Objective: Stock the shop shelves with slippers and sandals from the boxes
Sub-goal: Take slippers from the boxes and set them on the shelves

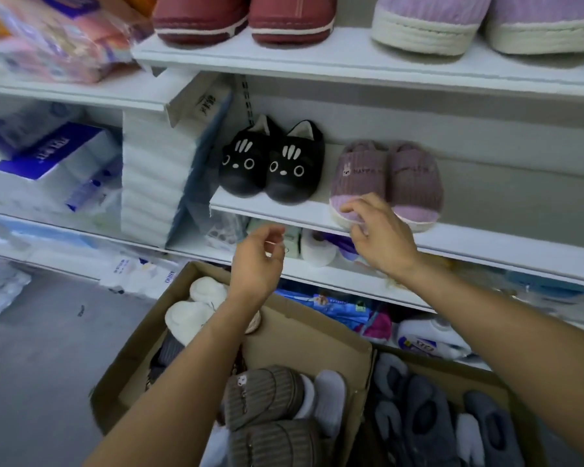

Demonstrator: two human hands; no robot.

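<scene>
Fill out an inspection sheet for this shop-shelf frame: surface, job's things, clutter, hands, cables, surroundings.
Surface: white middle shelf, partly stocked.
Job's things: black cat slippers and mauve slippers on that shelf; brown slippers in the cardboard box; grey slippers in the box beside it.
Clutter: tissue packs on the shelves to the left.
Hands: right hand touches the toe of the left mauve slipper; left hand empty, fingers loosely curled, above the box.
Cables: nothing seen.
Surroundings: maroon slippers on the upper shelf; grey floor.
</scene>
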